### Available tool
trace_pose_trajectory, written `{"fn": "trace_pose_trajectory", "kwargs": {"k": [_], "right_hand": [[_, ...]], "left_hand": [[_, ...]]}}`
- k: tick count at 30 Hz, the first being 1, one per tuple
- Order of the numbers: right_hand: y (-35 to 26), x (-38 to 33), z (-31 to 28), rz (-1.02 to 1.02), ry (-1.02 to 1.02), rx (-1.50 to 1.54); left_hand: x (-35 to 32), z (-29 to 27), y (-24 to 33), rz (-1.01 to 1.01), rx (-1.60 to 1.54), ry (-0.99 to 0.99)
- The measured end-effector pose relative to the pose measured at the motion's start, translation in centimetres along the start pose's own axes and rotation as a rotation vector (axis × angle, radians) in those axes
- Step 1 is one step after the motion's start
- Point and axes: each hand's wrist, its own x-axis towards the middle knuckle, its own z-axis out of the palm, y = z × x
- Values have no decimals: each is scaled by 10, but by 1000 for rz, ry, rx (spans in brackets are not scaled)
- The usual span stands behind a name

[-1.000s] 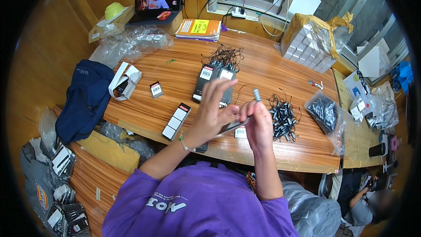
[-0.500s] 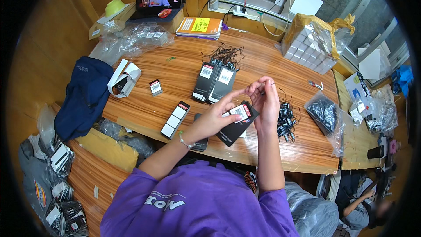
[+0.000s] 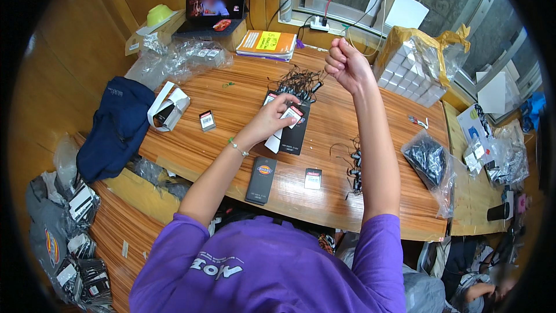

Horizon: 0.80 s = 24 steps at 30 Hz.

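Note:
My left hand (image 3: 272,119) is closed on a black hang tag (image 3: 293,139) with a white label near its top. It lies over the tags grouped at the table's middle, and my fingers partly cover them. Black cords with small dark fasteners (image 3: 298,84) fan out above these tags. My right hand (image 3: 348,66) is raised beyond them, fingers curled in; whatever it may hold is hidden. Nearer me lie a stack of black tags (image 3: 261,179) and a small white label card (image 3: 313,178). More corded fasteners (image 3: 355,171) show beside my right forearm, which hides part of them.
Left are a navy cloth bag (image 3: 116,127), an opened white box (image 3: 172,108) and a small card (image 3: 207,120). Wrapped white boxes (image 3: 411,69), cutters (image 3: 418,122) and a bag of black parts (image 3: 428,159) sit right. Behind are notebooks (image 3: 266,44) and a screen (image 3: 214,3).
My hands have separated: the left carried the black tag up and left onto the group, the right rose away. The long card with white panels has left its place at the left.

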Motion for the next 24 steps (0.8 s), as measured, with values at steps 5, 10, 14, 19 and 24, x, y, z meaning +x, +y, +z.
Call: {"fn": "trace_pose_trajectory", "kwargs": {"k": [5,10,14,19,24], "right_hand": [[1,36,-1,-44,122,51],[11,61,-16,-71,203,-7],[29,80,-25,9,176,-104],[61,111,-52,161,183,-242],[91,138,-88,274,251,-391]], "left_hand": [[24,-6,-8,10,139,129],[31,4,5,9,661,245],[28,5,4,167,1131,292],[9,0,17,212,1084,417],[-47,-4,38,97,1027,346]]}}
